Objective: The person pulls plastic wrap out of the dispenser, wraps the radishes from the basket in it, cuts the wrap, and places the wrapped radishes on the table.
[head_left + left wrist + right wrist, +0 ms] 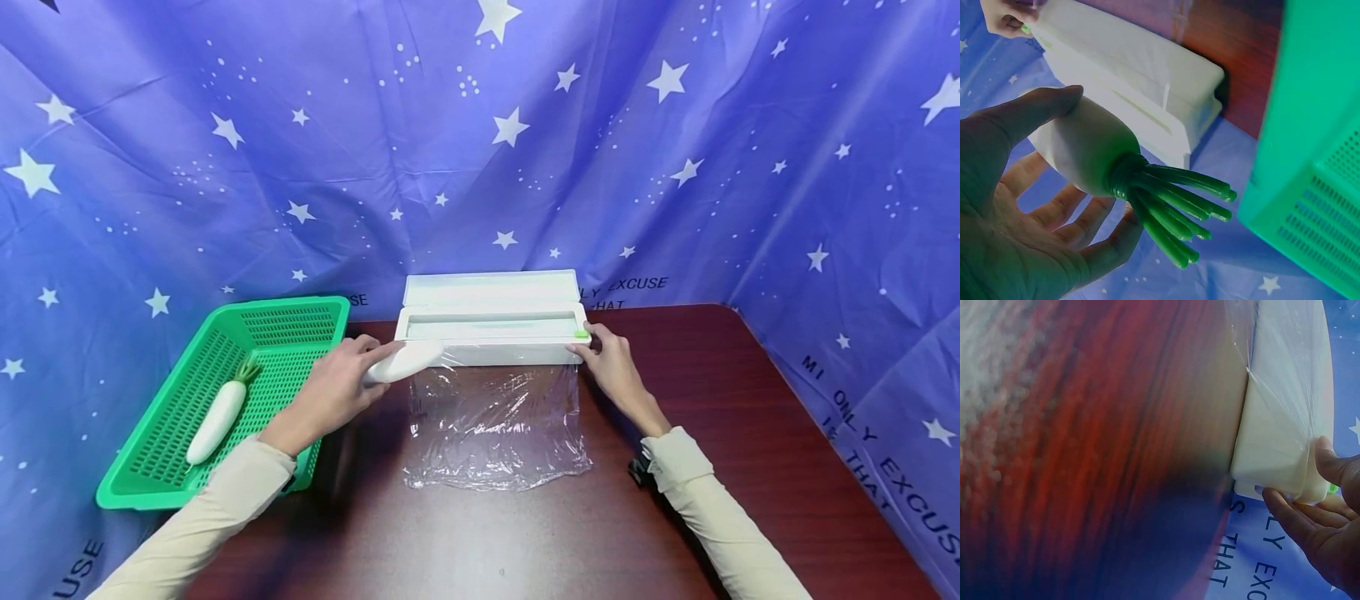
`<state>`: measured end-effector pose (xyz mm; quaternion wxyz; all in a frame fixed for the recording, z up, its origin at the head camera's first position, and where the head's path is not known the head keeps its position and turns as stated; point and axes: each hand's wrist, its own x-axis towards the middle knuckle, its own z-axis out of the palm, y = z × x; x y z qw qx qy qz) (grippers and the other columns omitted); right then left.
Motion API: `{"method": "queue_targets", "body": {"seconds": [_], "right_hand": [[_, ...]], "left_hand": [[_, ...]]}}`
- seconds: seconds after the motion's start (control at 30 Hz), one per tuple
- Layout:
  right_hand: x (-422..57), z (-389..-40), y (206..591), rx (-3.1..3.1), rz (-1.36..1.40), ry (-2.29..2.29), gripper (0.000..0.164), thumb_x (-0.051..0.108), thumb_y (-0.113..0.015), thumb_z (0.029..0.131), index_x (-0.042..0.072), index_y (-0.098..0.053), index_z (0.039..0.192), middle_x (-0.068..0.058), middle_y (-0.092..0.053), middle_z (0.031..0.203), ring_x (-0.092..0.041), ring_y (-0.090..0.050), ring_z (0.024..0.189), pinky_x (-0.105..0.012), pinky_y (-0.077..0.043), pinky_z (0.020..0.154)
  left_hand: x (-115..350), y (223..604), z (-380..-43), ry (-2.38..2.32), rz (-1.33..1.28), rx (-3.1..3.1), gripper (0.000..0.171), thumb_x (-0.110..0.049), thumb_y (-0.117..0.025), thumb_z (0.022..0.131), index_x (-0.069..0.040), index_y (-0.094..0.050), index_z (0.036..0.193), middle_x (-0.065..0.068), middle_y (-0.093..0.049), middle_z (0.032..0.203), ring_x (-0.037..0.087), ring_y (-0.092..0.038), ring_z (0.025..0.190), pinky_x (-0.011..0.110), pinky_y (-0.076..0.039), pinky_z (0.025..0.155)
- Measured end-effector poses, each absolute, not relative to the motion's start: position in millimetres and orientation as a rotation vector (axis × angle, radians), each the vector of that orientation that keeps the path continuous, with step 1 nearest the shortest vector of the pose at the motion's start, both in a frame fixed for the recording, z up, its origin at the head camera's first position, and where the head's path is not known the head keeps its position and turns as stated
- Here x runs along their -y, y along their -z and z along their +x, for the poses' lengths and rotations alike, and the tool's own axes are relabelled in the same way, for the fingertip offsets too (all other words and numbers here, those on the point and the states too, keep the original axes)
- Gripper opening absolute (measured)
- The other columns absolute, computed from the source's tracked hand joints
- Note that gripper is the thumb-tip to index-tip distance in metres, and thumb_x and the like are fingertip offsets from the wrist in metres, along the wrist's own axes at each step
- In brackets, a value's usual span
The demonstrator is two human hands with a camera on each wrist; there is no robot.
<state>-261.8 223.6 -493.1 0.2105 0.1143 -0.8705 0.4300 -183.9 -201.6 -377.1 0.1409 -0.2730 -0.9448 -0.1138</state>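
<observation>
My left hand (333, 387) grips a white radish (408, 362) in the air, close over the near left corner of a cling film dispenser (551, 357). In the left wrist view the radish's cut green stalks (1172, 200) point out past the fingers. The white dispenser stands with its lid (491, 289) raised at the back. From its front edge a sheet of clear cling film (495, 425) lies wrinkled over the table. My right hand (621, 371) holds the dispenser's right end, thumb and fingers on either side of the corner, beside a small green slider (582, 334).
On the left is a green plastic basket (123, 483) with a second white radish (217, 421) lying in it, leaves towards the back. The dark red wooden table (720, 400) meets a blue star-printed curtain (450, 167) behind and on both sides.
</observation>
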Motion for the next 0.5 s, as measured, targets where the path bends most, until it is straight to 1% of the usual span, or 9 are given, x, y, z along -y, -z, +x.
{"method": "queue_targets", "body": {"seconds": [0.13, 0.23, 0.4, 0.5], "right_hand": [[-223, -262, 495, 2.409, 0.321, -1.229, 0.045, 0.003, -0.082, 0.089, -0.018, -0.063, 0.123, -0.035, -0.071, 0.113, -0.038, -0.075, 0.092, -0.011, -0.052, 0.071], [-222, -262, 495, 2.408, 0.328, -1.235, 0.046, 0.003, -0.082, 0.088, -0.019, -0.063, 0.123, -0.036, -0.071, 0.113, -0.039, -0.076, 0.092, -0.01, -0.053, 0.071], [-222, -261, 492, 2.41, 0.325, -1.189, 0.044, 0.004, -0.083, 0.088, -0.018, -0.064, 0.121, -0.035, -0.072, 0.111, -0.036, -0.074, 0.088, -0.014, -0.053, 0.069], [-222, -261, 490, 2.411, 0.324, -1.177, 0.044, 0.004, -0.082, 0.088, -0.018, -0.064, 0.121, -0.034, -0.072, 0.111, -0.035, -0.074, 0.089, -0.018, -0.054, 0.069]], "left_hand": [[192, 383, -183, 0.309, -0.835, 2.689, 0.063, -0.006, -0.09, 0.076, -0.014, -0.071, 0.135, 0.012, -0.07, 0.108, 0.031, -0.063, 0.091, 0.045, -0.055, 0.066], [185, 387, -183, 0.313, -0.854, 2.683, 0.066, -0.008, -0.091, 0.075, -0.016, -0.07, 0.137, 0.011, -0.07, 0.11, 0.03, -0.063, 0.091, 0.042, -0.054, 0.063], [168, 389, -187, 0.309, -0.893, 2.706, 0.07, -0.01, -0.09, 0.076, -0.018, -0.066, 0.142, 0.012, -0.071, 0.116, 0.03, -0.064, 0.094, 0.043, -0.054, 0.064], [157, 390, -190, 0.307, -0.912, 2.731, 0.072, -0.011, -0.09, 0.077, -0.019, -0.065, 0.144, 0.012, -0.07, 0.117, 0.03, -0.065, 0.099, 0.046, -0.057, 0.067]]}}
